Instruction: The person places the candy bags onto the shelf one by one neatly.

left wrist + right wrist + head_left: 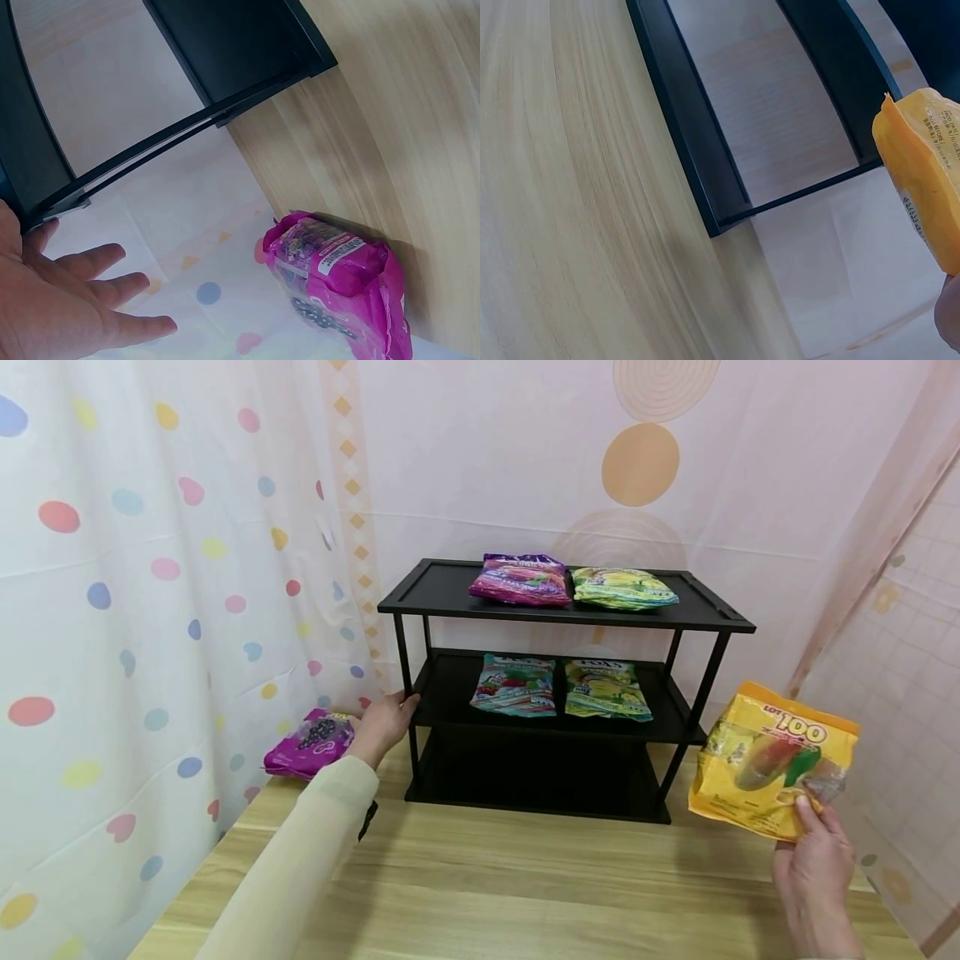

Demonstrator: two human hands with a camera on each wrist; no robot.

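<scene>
My right hand point(817, 860) pinches a yellow bag of mango gummies point(780, 760) by its lower corner, thumb on the front. It hangs in the air to the right of a black three-tier rack point(540, 812). In the right wrist view the yellow gummy bag point(922, 180) shows edge-on, with just a bit of the hand below it. My left hand point(386, 727) touches the left end of the rack's middle tier. Seen from the left wrist, that hand point(67, 300) has its fingers straight and spread, with the rack's corner at the thumb side.
A purple grape gummy bag point(311, 745) lies on the wooden table point(525, 885) left of the rack. The top tier bears a purple candy bag point(521, 581) and a yellow-green one point(624, 589). On the middle tier lie a teal bag point(516, 687) and another yellow-green bag point(606, 691). Curtains hang behind.
</scene>
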